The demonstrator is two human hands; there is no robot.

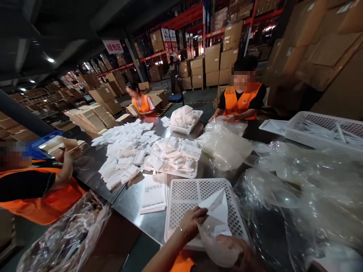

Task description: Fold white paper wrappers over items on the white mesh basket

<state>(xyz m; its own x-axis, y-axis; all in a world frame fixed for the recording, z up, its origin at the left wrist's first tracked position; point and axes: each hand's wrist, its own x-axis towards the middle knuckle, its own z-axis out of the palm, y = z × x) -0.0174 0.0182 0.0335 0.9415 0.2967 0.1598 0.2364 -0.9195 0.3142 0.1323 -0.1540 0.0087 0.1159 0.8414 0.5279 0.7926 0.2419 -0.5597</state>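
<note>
My left hand (193, 221) pinches the edge of a folded white paper piece (217, 206), held over an upturned white perforated tray (181, 196). My right hand (238, 253) sits low at the bottom edge, seen through a clear plastic bag (211, 243) that it grips; the paper's lower end goes into the bag's mouth. A stack of white printed sheets (154, 193) lies just left of the tray on the steel table (133, 204).
Piles of white packets (133, 151) cover the table's middle. Heaps of clear plastic bags (297, 189) lie right. White baskets (323, 130) stand far right and at the back. Three people in orange vests work around the table; cardboard boxes fill the shelves behind.
</note>
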